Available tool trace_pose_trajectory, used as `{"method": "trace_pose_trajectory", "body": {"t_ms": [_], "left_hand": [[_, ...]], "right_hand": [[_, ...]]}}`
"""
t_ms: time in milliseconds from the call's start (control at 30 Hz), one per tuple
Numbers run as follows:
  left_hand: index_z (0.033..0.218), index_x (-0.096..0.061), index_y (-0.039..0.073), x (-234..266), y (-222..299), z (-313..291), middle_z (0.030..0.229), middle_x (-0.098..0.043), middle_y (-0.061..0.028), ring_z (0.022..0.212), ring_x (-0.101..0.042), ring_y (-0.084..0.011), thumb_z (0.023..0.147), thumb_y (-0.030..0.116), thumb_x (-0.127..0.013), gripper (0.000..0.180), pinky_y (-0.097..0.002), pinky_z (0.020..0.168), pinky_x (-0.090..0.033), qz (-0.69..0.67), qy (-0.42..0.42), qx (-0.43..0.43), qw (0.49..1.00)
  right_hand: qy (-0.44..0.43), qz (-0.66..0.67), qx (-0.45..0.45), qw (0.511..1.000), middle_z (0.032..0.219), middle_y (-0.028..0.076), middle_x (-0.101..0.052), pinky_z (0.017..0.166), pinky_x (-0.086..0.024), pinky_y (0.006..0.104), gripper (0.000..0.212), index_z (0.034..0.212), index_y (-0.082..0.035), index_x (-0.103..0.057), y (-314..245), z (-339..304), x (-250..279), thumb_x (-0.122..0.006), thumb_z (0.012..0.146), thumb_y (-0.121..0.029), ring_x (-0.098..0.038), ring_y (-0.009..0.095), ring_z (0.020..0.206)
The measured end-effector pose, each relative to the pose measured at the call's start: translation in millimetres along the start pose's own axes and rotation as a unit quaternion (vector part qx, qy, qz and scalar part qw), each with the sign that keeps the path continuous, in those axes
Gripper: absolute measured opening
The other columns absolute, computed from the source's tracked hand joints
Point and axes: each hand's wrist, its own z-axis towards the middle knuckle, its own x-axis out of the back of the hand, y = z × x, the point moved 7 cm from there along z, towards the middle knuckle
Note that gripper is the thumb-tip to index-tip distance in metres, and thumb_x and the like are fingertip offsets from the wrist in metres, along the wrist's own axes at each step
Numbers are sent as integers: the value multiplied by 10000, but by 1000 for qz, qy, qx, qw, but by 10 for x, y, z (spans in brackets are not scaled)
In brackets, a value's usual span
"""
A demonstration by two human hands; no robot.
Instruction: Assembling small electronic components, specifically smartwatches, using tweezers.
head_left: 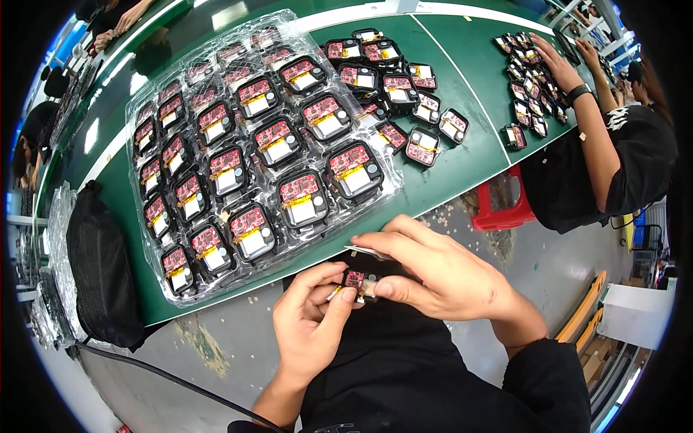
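Observation:
My left hand (310,317) is closed on a small black-framed device (354,278) with a red circuit board, pinched between thumb and fingers in front of my body. My right hand (440,274) reaches in from the right, its thumb against the device's right side. Under its curled fingers sits a thin, flat, pale piece (369,252); whether it is a sheet or a blade I cannot tell. Beyond my hands, a clear plastic tray (155,270) on the green table (462,94) carries rows of similar open devices (303,200) with red boards, yellow strips and silver-white rectangles.
Loose devices (399,88) lie piled right of the tray. A black mesh bag (105,267) rests at the table's left end, with a black cable (166,374) running below it. At right, a co-worker's hand (556,65) reaches over another pile, near a red stool (498,206).

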Motion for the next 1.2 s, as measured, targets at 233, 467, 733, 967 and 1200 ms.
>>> {"method": "trace_pose_trajectory", "body": {"t_ms": [233, 467, 733, 967, 1200], "left_hand": [[1283, -545, -90, 39, -23, -45, 1066, -655, -155, 958, -716, -188, 939, -98, -645, 359, -259, 750, -608, 53, 55, 17, 997], [1147, -511, -84, 17, 39, -95, 1034, -638, -153, 912, -724, -212, 940, -100, -627, 238, -317, 786, -645, 90, 75, -4, 993], [1072, -592, -95, 63, 34, -117, 990, -665, -132, 850, -734, -175, 863, -121, -711, 242, -239, 671, -604, 92, 110, -57, 988], [1044, -609, -85, 45, 53, -111, 984, -671, -133, 842, -731, -161, 848, -113, -734, 234, -237, 663, -607, 131, 97, -65, 984], [1052, -596, -77, 46, 37, -129, 977, -675, -134, 821, -723, -148, 848, -106, -738, 250, -235, 660, -604, 102, 99, -51, 989]], "right_hand": [[31, -209, 72, 975, 903, 33, -603, 576, -550, 361, 307, 1147, -78, -657, -204, -248, 55, -713, 846, -107, -642, 228, 683], [114, -374, 138, 910, 835, 0, -610, 509, -474, 263, 233, 923, -74, -694, -429, -311, 77, -718, 696, -123, -598, 121, 651], [72, -266, 94, 957, 862, 26, -644, 578, -532, 344, 146, 900, -81, -675, -260, -215, 135, -741, 772, -104, -661, 208, 723], [88, -244, 97, 961, 802, 41, -664, 531, -491, 343, 188, 846, -78, -705, -269, -194, 185, -820, 698, -71, -658, 239, 668], [61, -215, 88, 971, 781, 40, -669, 537, -491, 337, 183, 835, -69, -699, -227, -184, 236, -812, 691, -55, -650, 238, 645]]}}
